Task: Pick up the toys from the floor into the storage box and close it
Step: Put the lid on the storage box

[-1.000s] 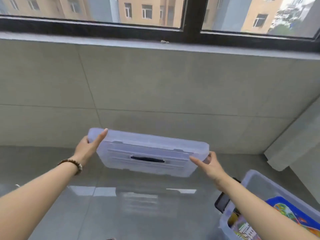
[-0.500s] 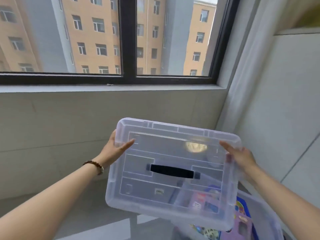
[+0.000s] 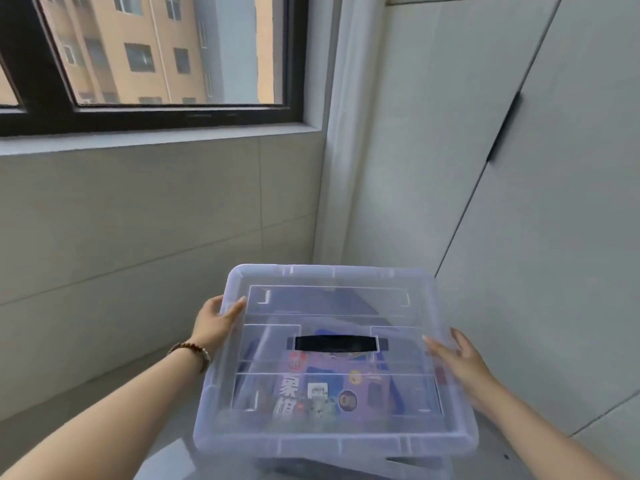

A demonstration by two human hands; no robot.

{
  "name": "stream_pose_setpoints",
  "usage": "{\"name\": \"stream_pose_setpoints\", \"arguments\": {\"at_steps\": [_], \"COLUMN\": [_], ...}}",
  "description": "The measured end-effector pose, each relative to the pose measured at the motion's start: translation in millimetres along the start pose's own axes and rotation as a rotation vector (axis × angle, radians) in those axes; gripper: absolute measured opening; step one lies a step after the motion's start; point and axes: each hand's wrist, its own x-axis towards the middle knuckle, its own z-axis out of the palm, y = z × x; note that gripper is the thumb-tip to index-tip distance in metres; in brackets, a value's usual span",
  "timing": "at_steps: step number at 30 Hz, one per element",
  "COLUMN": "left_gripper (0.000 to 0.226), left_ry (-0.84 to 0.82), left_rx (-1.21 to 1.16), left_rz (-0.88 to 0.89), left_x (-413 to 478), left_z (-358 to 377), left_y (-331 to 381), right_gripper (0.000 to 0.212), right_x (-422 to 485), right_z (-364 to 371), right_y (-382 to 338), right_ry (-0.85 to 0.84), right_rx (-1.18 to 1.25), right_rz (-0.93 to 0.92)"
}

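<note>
- You had the lid (image 3: 332, 434) held out flat in front of you, one hand on each short end, with its long axis and its black handle (image 3: 334, 342) running from hand to hand.
- Your left hand (image 3: 213, 323) pinched the left rim near the far corner, thumb on top and fingers tucked beneath.
- Your right hand (image 3: 464, 365) gripped the right rim about halfway along. The thumb lay over the top and the fingers sat fairly straight outside the edge, though that side was blurred.
- The storage box (image 3: 408, 471) sat right underneath. Only a strip of its near wall showed below the lid's near rim.
- The toys (image 3: 311, 393) were in the box, showing as colourful packets through the clear plastic. No toys on the floor were in view.
- Here was the key relation: the box lay straight down from both hands, neither hand nearer, so the coming move looked like a plain lowering.
- I couldn't tell whether the lid was touching the box or hanging just above it.
- The corners looked roughly lined up, and I'd judge the near rim needed seating first.
</note>
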Motion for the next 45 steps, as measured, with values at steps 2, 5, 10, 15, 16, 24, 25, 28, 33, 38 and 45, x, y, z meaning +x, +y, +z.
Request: {"name": "stream_pose_setpoints", "arguments": {"at_steps": [2, 5, 10, 15, 16, 24, 25, 28, 33, 38, 45], "left_gripper": [0.065, 0.059, 0.052, 0.057, 0.057, 0.057, 0.057, 0.055, 0.052, 0.052, 0.077], "left_ry": [-0.03, -0.14, -0.242, -0.226, -0.226, -0.2, -0.203, -0.204, -0.16, -0.109, 0.0], "left_rx": [0.051, 0.199, 0.329, 0.338, 0.344, 0.391, 0.386, 0.33, 0.293, 0.322, 0.421], "left_rz": [-0.063, -0.085, -0.009, -0.009, -0.002, -0.02, -0.033, -0.078, -0.103, -0.136, -0.249], "left_x": [17.6, 26.7, 15.5, 21.2, 25.5, 35.0, 36.1, 38.3, 33.1, 25.5, 20.7], "left_z": [17.1, 39.4, 61.7, 73.9, 75.5, 79.8, 80.0, 80.7, 83.7, 78.4, 79.8], "left_y": [-9.8, -30.2, -87.3, -101.1, -101.4, -116.4, -116.6, -114.4, -113.9, -119.2, -119.1], "right_gripper": [0.049, 0.033, 0.018, 0.035, 0.04, 0.026, 0.029, 0.029, 0.086, 0.061, 0.058], "right_x": [2.1, 11.9, 30.8, 46.0, 44.6, 35.9, 37.9, 43.4, 48.5, 47.3, 46.3], "right_z": [-0.6, -1.9, 1.7, 9.8, 13.1, 25.4, 23.6, 22.2, 19.7, 22.8, 23.2], "right_y": [28.0, 56.2, 88.2, 131.8, 132.6, 137.2, 136.2, 133.8, 138.7, 142.1, 138.7], "right_ry": [0.094, 0.181, 0.232, 0.309, 0.3, 0.227, 0.225, 0.207, 0.25, 0.309, 0.208], "right_rx": [-0.007, 0.014, -0.021, -0.092, -0.085, -0.185, -0.196, -0.25, -0.143, -0.214, -0.395], "right_rz": [0.007, 0.055, 0.101, 0.171, 0.168, 0.092, 0.082, 0.084, 0.34, 0.321, 0.164]}}
